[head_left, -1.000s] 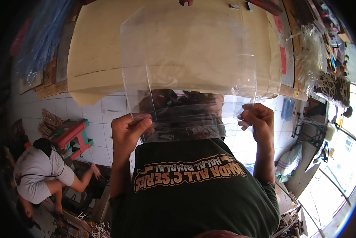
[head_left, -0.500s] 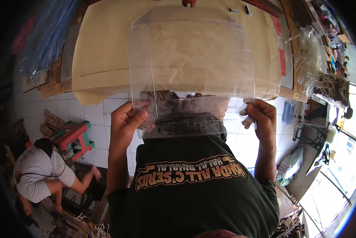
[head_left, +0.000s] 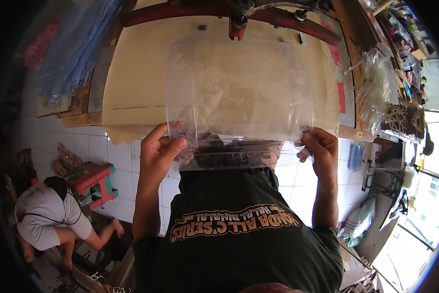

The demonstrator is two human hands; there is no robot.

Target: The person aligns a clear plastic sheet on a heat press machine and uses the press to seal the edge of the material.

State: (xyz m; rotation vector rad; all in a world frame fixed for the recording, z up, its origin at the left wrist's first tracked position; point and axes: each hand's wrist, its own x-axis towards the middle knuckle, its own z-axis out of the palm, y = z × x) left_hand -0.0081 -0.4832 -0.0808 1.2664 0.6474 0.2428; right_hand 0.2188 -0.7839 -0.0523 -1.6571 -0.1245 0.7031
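A clear plastic sheet (head_left: 244,97) is stretched between my two hands, its near part hanging past the table edge in front of my dark shirt. My left hand (head_left: 162,146) pinches its left side between thumb and fingers. On the opposite side my right hand (head_left: 319,149) pinches the other edge. Beyond the hands, the sheet extends over a tan paper-like covering (head_left: 136,78) on the table; whether it touches that surface I cannot tell. A red metal frame (head_left: 180,10) with a short red clamp-like piece (head_left: 236,30) stands at the sheet's far end.
Blue plastic sheets (head_left: 75,53) hang over the table's left side. Clear plastic strips (head_left: 376,83) lie at the right, near cluttered shelves. On the tiled floor at left are a red and green stool (head_left: 95,183) and a crouching person (head_left: 48,212) in a grey shirt.
More of the red metal frame has come into view at the top. The plastic sheet sits lower relative to that frame, with both hands still pinching its sides.
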